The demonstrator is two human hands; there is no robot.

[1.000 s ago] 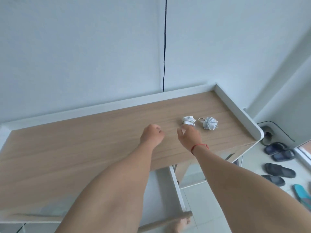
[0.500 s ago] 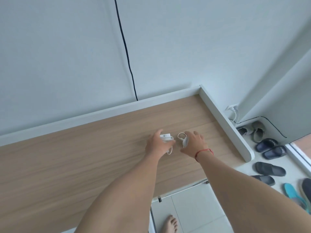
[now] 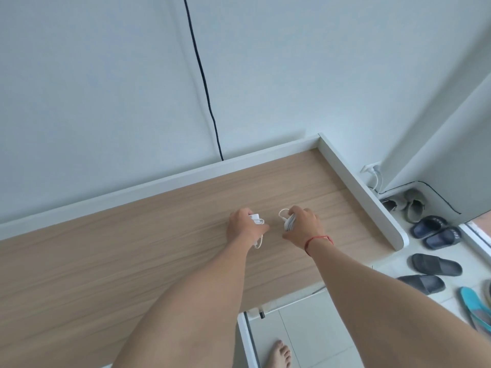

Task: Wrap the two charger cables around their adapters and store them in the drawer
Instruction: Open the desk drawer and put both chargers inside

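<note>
Two white chargers with their cables wound round them are in my hands, just above the wooden cabinet top (image 3: 132,251). My left hand (image 3: 243,225) grips the left charger (image 3: 255,219); a short loop of its cable hangs below the hand. My right hand (image 3: 305,225) grips the right charger (image 3: 289,221), with a small cable loop sticking out at its upper left. Both adapters are mostly hidden by my fingers. The open drawer's white edge (image 3: 245,338) shows under the cabinet's front, at the bottom of the view.
A raised white rim (image 3: 353,187) borders the cabinet top at the back and right. A black cable (image 3: 204,83) runs down the wall. Several slippers (image 3: 435,264) lie on the tiled floor at right, near a plugged-in wall socket (image 3: 372,168). My bare foot (image 3: 279,354) stands by the drawer.
Both hands reached the two chargers lying on the cabinet top and closed round them, left on the left one, right on the right. The view swung right and down.
</note>
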